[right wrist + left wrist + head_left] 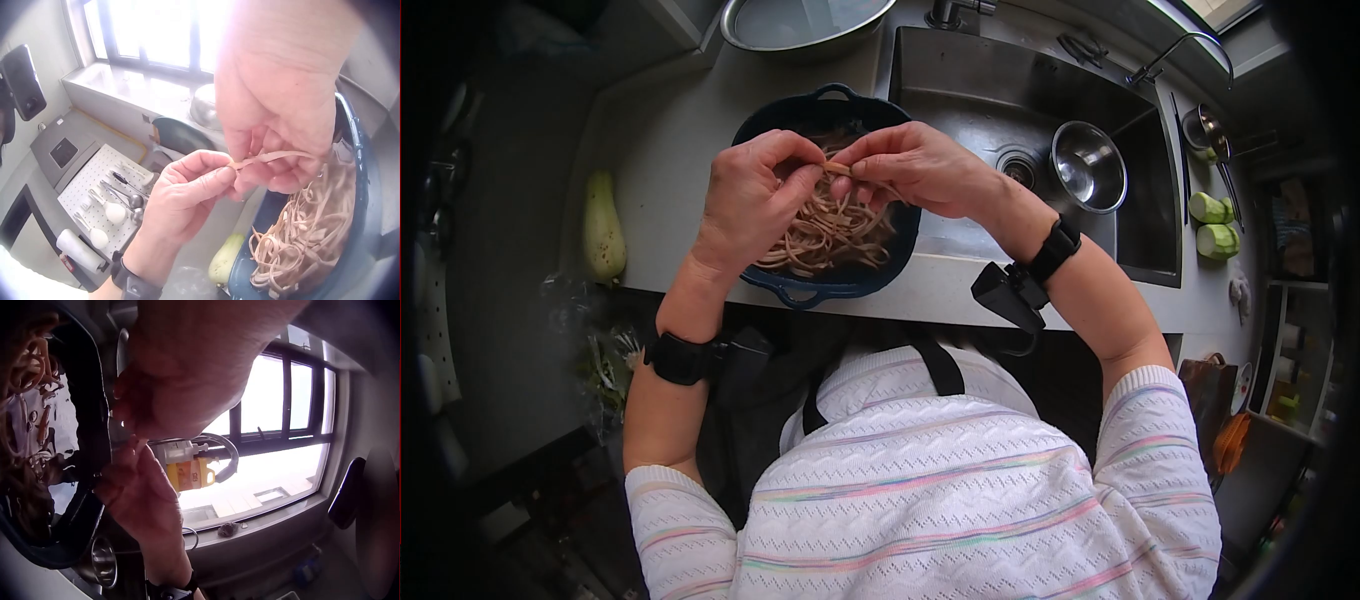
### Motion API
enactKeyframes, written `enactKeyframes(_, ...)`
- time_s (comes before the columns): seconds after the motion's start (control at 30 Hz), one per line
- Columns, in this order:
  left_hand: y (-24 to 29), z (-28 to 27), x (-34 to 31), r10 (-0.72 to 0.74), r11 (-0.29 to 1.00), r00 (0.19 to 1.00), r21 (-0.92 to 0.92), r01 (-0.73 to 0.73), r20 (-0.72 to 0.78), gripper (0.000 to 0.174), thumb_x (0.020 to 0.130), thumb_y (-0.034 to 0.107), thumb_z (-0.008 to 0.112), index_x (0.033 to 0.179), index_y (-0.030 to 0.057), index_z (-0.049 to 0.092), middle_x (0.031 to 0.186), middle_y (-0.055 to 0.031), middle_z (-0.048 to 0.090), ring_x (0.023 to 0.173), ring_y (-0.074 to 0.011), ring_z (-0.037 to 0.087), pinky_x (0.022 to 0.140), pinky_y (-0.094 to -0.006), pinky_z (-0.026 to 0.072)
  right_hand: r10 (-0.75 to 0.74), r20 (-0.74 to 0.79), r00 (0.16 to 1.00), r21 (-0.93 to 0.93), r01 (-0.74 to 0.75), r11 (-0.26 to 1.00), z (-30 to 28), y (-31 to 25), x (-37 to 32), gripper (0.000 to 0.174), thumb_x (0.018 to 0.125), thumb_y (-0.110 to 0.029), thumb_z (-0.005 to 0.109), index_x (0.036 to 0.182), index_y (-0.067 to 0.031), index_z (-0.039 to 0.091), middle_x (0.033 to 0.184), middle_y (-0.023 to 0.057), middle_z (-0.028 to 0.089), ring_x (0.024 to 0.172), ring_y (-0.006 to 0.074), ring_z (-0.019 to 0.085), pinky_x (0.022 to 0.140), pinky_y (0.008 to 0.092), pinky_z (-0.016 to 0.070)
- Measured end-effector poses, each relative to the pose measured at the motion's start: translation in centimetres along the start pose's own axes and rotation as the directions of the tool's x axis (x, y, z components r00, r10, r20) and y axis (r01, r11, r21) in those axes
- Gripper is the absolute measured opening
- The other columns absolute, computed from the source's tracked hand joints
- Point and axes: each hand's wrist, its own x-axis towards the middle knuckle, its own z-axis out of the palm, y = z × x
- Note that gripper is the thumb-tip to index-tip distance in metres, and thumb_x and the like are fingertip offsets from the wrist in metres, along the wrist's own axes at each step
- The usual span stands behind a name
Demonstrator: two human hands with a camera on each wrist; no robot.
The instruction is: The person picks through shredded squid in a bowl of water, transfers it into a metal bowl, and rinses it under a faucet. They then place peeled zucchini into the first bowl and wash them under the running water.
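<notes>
Over a dark blue basin (804, 290) with two loop handles, both hands meet at one long, thin, pinkish-brown strip (284, 154). My left hand (750, 195) pinches its end between thumb and forefinger. My right hand (920, 170) grips it right beside that, and the rest of the strip trails across the right fingers in the right wrist view. Many similar soft strips (835, 235) lie tangled in the basin, with liquid around them in the left wrist view.
Right of the basin is a steel sink (960, 110) holding a steel bowl (1089, 167). A large metal basin (800, 22) stands behind. A pale green squash (604, 228) lies at the left; cut squash pieces (1218, 241) sit beyond the sink. Yellow-labelled bottle (190, 475) by the window.
</notes>
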Motion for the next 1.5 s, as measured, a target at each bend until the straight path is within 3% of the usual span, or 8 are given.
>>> enactKeyframes(0.27, 0.0, -0.1, -0.2, 0.026, 0.999, 1.000, 0.032, -0.026, -0.013, 0.007, 0.078, 0.001, 0.060, 0.085, -0.0012, 0.062, 0.076, -0.0036, 0.062, 0.069, -0.0087, 0.057, 0.064, -0.0216, 0.0461, -0.021, 0.015, 1.000, 0.069, 0.020, 0.997, 0.3, -0.3, -0.4, 0.024, 0.090, -0.014, 0.054, 0.108, 0.0013, 0.059, 0.096, 0.0117, 0.064, 0.078, 0.0107, 0.062, 0.068, 0.0216, 0.0522)
enactKeyframes(0.4, 0.3, 0.1, -0.3, 0.019, 0.999, 1.000, 0.030, -0.019, -0.017, 0.008, 0.078, 0.001, 0.061, 0.086, -0.0010, 0.063, 0.077, -0.0036, 0.063, 0.071, -0.0082, 0.057, 0.065, -0.0212, 0.0464, -0.034, -0.093, 0.995, -0.007, 0.034, 0.999, 0.6, -0.1, -0.2, 0.020, 0.087, -0.016, 0.059, 0.098, 0.0000, 0.062, 0.088, 0.0091, 0.065, 0.073, 0.0106, 0.062, 0.064, 0.0211, 0.0517)
enactKeyframes(0.47, 0.2, 0.6, -0.4, -0.042, 0.982, 0.999, -0.183, 0.047, 0.028, 0.010, 0.078, 0.000, 0.061, 0.087, -0.0011, 0.063, 0.078, -0.0032, 0.063, 0.071, -0.0078, 0.058, 0.066, -0.0210, 0.0471, -0.050, -0.125, 0.991, -0.033, 0.046, 0.998, 0.7, 0.0, 0.0, 0.019, 0.086, -0.017, 0.060, 0.094, -0.0002, 0.062, 0.085, 0.0076, 0.066, 0.071, 0.0102, 0.061, 0.061, 0.0206, 0.0511)
enactKeyframes(0.73, -0.3, 0.8, -0.5, 0.003, 0.999, 1.000, -0.047, -0.003, -0.001, 0.009, 0.078, -0.001, 0.061, 0.087, -0.0016, 0.063, 0.078, -0.0030, 0.063, 0.071, -0.0076, 0.059, 0.064, -0.0205, 0.0476, -0.036, -0.146, 0.989, -0.040, 0.031, 0.999, 1.1, 0.3, 0.2, 0.018, 0.085, -0.017, 0.062, 0.091, -0.0007, 0.063, 0.080, 0.0061, 0.065, 0.070, 0.0098, 0.061, 0.059, 0.0208, 0.0498)
enactKeyframes(1.0, 0.2, 0.6, -0.6, 0.015, 0.999, 1.000, -0.034, -0.016, -0.018, 0.006, 0.078, -0.001, 0.060, 0.084, -0.0015, 0.063, 0.075, -0.0031, 0.063, 0.068, -0.0071, 0.058, 0.062, -0.0203, 0.0471, -0.029, -0.081, 0.996, 0.079, 0.036, 0.996, 1.0, 0.1, -0.1, 0.020, 0.086, -0.013, 0.058, 0.098, 0.0036, 0.060, 0.084, 0.0085, 0.065, 0.072, 0.0113, 0.062, 0.062, 0.0213, 0.0520)
enactKeyframes(1.07, 0.5, 0.7, -0.6, 0.017, 0.995, 0.998, -0.097, -0.023, -0.059, 0.006, 0.075, -0.002, 0.060, 0.080, -0.0014, 0.063, 0.073, -0.0069, 0.062, 0.065, -0.0124, 0.063, 0.060, -0.0230, 0.0507, -0.021, -0.077, 0.997, 0.123, 0.031, 0.992, 1.2, 0.0, -0.2, 0.020, 0.087, -0.012, 0.057, 0.099, 0.0042, 0.059, 0.084, 0.0091, 0.065, 0.071, 0.0117, 0.062, 0.062, 0.0214, 0.0524)
enactKeyframes(1.17, 0.4, 0.6, -0.6, 0.021, 0.998, 0.999, -0.054, -0.023, -0.037, 0.005, 0.078, -0.001, 0.061, 0.083, -0.0013, 0.063, 0.075, -0.0031, 0.063, 0.068, -0.0073, 0.058, 0.062, -0.0202, 0.0467, -0.006, -0.097, 0.995, 0.128, 0.019, 0.992, 1.4, -0.1, -0.1, 0.019, 0.087, -0.011, 0.056, 0.100, 0.0037, 0.059, 0.084, 0.0095, 0.064, 0.071, 0.0120, 0.062, 0.062, 0.0212, 0.0523)
enactKeyframes(1.5, 0.7, 0.3, -0.9, 0.063, 0.998, 0.996, -0.009, -0.064, -0.068, 0.007, 0.076, -0.002, 0.061, 0.082, -0.0008, 0.063, 0.075, -0.0047, 0.062, 0.068, -0.0096, 0.058, 0.063, -0.0220, 0.0461, -0.042, -0.046, 0.998, 0.167, 0.049, 0.985, 1.1, 0.2, -0.2, 0.020, 0.087, -0.006, 0.054, 0.102, 0.0063, 0.057, 0.089, 0.0126, 0.063, 0.074, 0.0138, 0.063, 0.066, 0.0239, 0.0532)
